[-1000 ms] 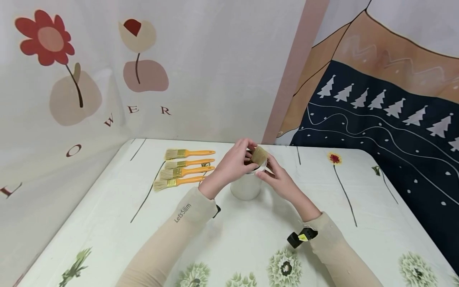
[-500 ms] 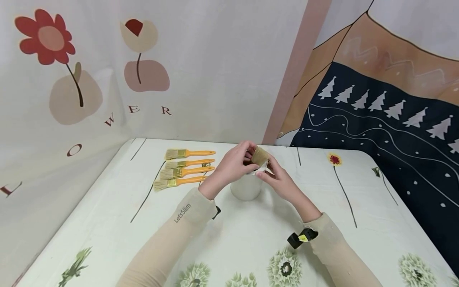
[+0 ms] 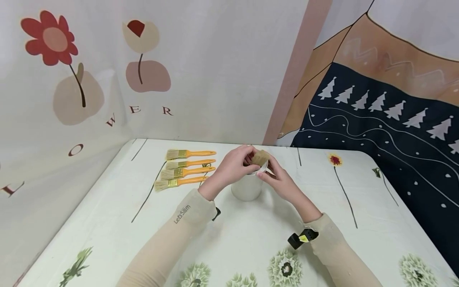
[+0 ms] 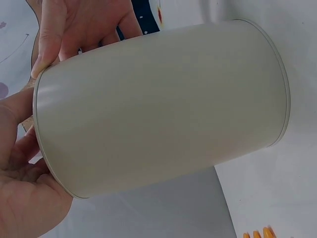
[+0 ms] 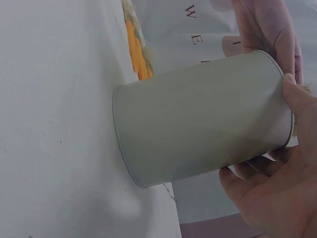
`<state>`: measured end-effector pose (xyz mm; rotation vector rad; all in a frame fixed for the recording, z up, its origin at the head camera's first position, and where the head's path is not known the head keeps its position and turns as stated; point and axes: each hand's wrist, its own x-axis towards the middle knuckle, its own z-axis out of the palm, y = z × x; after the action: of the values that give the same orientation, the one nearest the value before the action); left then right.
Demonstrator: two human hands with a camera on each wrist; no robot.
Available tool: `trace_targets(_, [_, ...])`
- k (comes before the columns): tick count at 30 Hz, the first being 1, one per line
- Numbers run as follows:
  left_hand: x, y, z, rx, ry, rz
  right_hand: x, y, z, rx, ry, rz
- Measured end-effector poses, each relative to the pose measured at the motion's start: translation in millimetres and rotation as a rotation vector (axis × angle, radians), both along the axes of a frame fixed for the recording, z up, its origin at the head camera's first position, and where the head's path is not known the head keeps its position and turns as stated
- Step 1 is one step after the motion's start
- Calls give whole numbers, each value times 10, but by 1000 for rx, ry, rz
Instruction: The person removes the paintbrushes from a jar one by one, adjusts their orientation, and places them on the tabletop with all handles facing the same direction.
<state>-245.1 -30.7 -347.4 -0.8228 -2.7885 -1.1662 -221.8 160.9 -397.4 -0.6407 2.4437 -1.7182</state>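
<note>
A plain whitish cylindrical container (image 3: 246,190) stands upright on the table, its open top between my hands. At the rim, my left hand (image 3: 232,164) holds a paintbrush (image 3: 260,158) whose pale bristles point up; its handle is hidden inside the container and behind the fingers. My right hand (image 3: 280,181) grips the container's right side near the rim, with the thumb toward me and the fingers around the far side. In the right wrist view the right thumb (image 5: 296,96) lies at the rim and fingertips touch the wall. The left wrist view shows the container side-on.
Several paintbrushes with orange handles (image 3: 191,171) lie side by side left of the container, bristles to the left. A flower-printed white cloth (image 3: 251,235) covers the table. Printed curtains (image 3: 215,79) hang behind it.
The left hand and the paintbrush have sunk slightly toward the container, so the bristles sit a little lower. The right hand and the container have barely moved.
</note>
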Motion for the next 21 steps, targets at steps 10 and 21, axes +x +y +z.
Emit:
trace_targets(10, [8,-8,10,70,3,-52,-5,8,3,-10,4,8])
trace_targets(21, [43,-133,115,208,25,-33,-18,5,-4,11,4,-8])
